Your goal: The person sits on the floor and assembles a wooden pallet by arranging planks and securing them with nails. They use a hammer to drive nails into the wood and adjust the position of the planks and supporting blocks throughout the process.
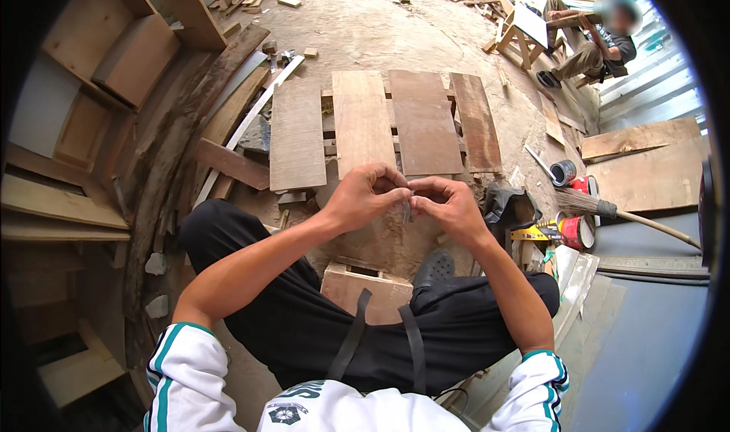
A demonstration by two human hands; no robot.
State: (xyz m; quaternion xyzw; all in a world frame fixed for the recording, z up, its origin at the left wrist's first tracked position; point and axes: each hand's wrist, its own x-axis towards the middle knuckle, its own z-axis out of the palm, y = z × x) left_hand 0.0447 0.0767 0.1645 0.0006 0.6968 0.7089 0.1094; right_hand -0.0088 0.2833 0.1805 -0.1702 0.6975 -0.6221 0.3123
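My left hand (365,198) and my right hand (453,210) meet in front of me, above my lap. Thumbs and fingertips of both are pinched together on a small, thin, greyish shiny piece (407,213), too small to name. Just beyond the hands, several flat wooden boards lie side by side across a slatted wooden support: a greyish board (297,137), a pale board (362,120), a brown board (426,124) and a darker streaked board (477,124). Between my legs is a small wooden box-like piece (363,291).
On the right are a paint can (563,173), a straw brush (582,202), a yellow tool (536,233) and a black bag (509,208). Wooden cabinet frames (99,90) and long planks line the left. A person (589,40) sits at the far right beside a stool (526,29).
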